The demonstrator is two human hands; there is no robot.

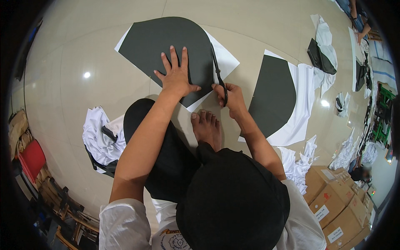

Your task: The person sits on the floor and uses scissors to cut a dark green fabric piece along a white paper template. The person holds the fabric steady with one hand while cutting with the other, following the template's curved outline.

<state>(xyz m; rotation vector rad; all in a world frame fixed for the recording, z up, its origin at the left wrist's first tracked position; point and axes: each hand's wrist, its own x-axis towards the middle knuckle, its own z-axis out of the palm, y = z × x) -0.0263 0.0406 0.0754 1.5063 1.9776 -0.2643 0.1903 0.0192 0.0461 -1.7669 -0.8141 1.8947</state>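
- Here's the left hand point(176, 80), fingers spread wide, flat on the dark grey panel point(166, 35) out on the tiled floor point(100, 50)!
- Right hand point(234, 99) grips black scissors point(218, 71), blades along the panel's curved edge, white sheet point(226, 59) beneath!
- Another dark piece point(275, 96) lies just rightward!
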